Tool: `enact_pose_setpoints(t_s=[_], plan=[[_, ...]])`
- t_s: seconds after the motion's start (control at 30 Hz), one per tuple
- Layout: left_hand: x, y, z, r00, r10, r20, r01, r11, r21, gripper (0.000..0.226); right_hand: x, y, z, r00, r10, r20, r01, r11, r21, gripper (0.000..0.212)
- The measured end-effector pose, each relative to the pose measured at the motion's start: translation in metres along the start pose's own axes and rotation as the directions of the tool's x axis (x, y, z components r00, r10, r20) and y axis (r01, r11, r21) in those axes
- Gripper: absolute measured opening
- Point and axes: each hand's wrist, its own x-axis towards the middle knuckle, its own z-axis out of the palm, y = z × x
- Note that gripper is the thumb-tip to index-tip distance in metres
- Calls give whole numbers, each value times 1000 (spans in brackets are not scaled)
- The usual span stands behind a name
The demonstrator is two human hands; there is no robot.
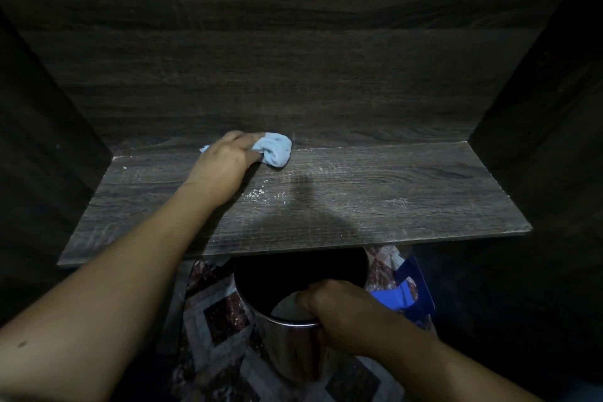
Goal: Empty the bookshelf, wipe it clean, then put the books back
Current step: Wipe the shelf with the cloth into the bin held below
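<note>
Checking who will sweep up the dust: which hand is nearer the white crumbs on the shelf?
Left. The left hand, gripping the blue cloth, sits right beside the white crumbs on the shelf; the right hand grips the metal bin below the shelf's front edge.

Cylindrical metal bin [287, 356]: upright at 6 o'clock in the view, polished wall, dark interior, open top. Patterned floor covering [225, 320]: diamond motifs, visible at the bin's 9 and 3 o'clock. Blue plastic item [390, 298]: just beside the bin at its 3 o'clock; type indeterminate.
</note>
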Motion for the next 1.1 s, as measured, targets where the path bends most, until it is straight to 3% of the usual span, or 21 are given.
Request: enact_pose_setpoints(t_s=[0.07, 0.2, 0.5, 0.57, 0.63, 0.7, 0.87, 0.97, 1.03, 1.1], plan=[[4, 2, -6, 995, -71, 76, 80, 989, -121, 45, 0, 0, 3, 1000, -11, -5, 11, 1000, 2, 33], [6, 7, -16, 953, -218, 212, 268, 932, -243, 44, -1, -1, 6, 999, -28, -19, 27, 1000, -5, 30], [-13, 30, -57, 858, -158, 489, 354, 871, -341, 41, -10, -16, -2, 998, -38, -45, 33, 993, -109, 31], [-23, 30, -61, 898, -179, 401, 338, 865, -372, 40, -13, -20, -5, 997, -43, -62, 35, 991, -126, 23], [-31, 23, -65, 925, -304, 230, 374, 841, -391, 35, -15, -21, -8, 996, -40, -77, 30, 992, -125, 17], [-38, 15, -72, 874, -465, 143, 483, 797, -361, 33, -18, -21, -11, 996, -29, -79, 19, 992, -123, 18], [-61, 6, -70, 695, -677, 240, 711, 697, -91, 41, -23, -22, -16, 995, -30, -93, 17, 990, -138, 19], [-71, 1, -62, 618, -722, 310, 772, 633, -63, 47, -25, -22, -16, 995, -29, -96, 15, 989, -147, 19], [-72, 1, -57, 606, -726, 325, 780, 622, -64, 46, -26, -21, -16, 995, -20, -101, 5, 990, -141, 19], [-69, 7, -51, 644, -700, 309, 752, 653, -89, 43, -29, -19, -15, 995, -6, -96, -7, 991, -137, 19]])
